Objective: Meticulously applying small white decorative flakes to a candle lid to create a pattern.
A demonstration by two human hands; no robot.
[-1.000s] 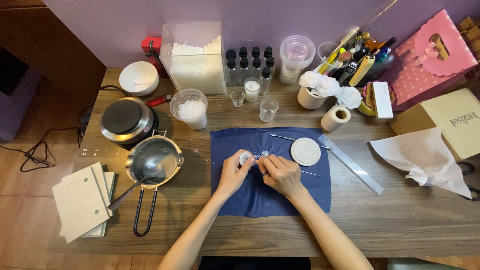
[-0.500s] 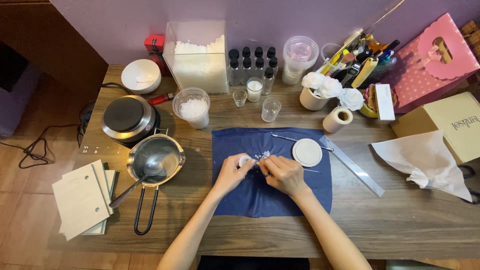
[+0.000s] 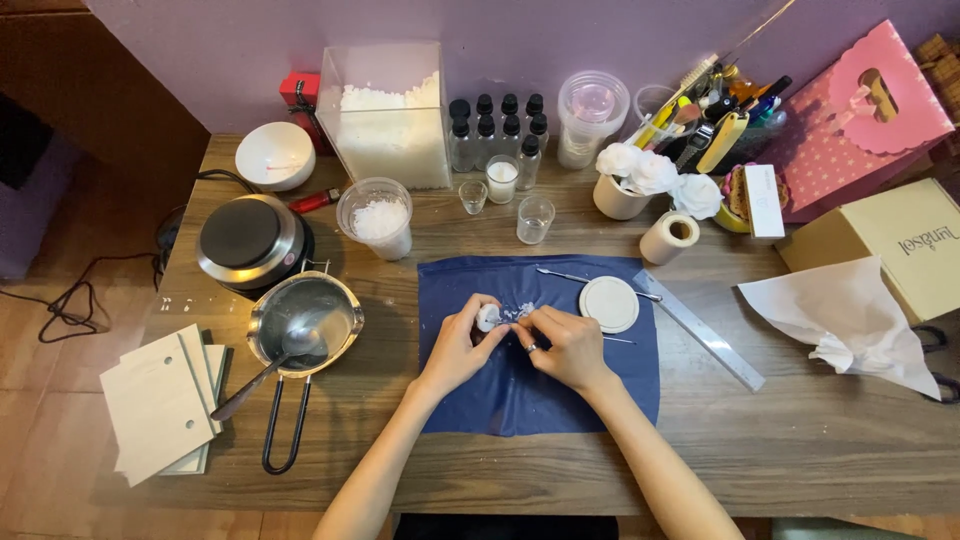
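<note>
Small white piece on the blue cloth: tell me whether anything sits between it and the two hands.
Nothing visible does. The left hand already pinches the small white piece, and the right hand meets it from the other side over the blue cloth. The white round lid lies off to the right.

Table (image 3: 800, 450): wood, matt, visible grain. Cloth (image 3: 520, 390): dark blue fabric, matt. Disc (image 3: 609, 304): white, smooth, matt. Ruler (image 3: 700, 330): metal, dull sheen. Pot (image 3: 305, 315): polished metal, glossy, with wire handle. Hotplate (image 3: 248, 240): shiny metal rim, dark top. Bin (image 3: 385, 115): clear plastic, holding white flakes. Bottles (image 3: 495, 130): clear with black caps. Tissue (image 3: 850, 320): white paper, crumpled. Bag (image 3: 850, 120): pink paper, dotted. Box (image 3: 900, 250): tan card, matt.
</note>
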